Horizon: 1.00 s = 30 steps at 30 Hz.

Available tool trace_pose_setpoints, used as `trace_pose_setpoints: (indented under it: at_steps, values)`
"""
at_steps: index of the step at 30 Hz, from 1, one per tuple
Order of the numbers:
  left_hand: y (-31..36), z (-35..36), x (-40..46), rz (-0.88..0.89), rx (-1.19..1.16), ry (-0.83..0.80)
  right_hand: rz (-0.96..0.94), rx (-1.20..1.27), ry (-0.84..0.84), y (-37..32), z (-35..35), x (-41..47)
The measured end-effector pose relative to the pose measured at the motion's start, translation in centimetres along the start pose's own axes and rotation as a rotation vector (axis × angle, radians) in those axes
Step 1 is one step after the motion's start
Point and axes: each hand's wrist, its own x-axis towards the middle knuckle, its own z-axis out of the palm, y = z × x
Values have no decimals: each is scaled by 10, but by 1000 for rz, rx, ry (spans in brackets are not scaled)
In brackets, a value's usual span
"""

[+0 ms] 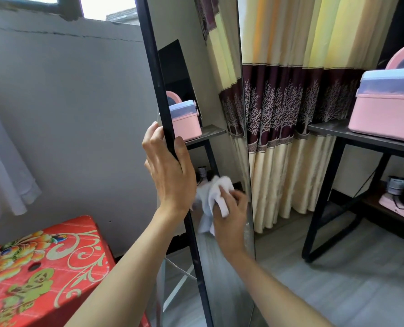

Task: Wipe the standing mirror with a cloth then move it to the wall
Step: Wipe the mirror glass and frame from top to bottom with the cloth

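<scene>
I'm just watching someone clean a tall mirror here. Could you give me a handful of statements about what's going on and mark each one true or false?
1. The left hand grips the black frame edge of the standing mirror. True.
2. The right hand presses a blue sponge on the glass. False: it holds a white cloth.
3. A pink box sits on the dark table to the right. True.
4. The red patterned stool stands to the right of the mirror. False: it is on the left.
5. The curtain behind is plain white. False: it has yellow, cream and maroon bands with a tree pattern.
</scene>
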Motion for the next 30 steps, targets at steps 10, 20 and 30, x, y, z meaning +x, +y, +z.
trace_pose_setpoints:
  at_steps: [10, 20, 30]
  values:
    - [0, 0, -3, 16, 26, 4, 313, -417, -61, 47, -48, 18]
    - [-2, 3, -2, 8, 51, 33, -44, -245, -5, -39, 3, 107]
    - [-7, 3, -2, 30, 41, 29, 706, -332, -67, 62, -13, 58]
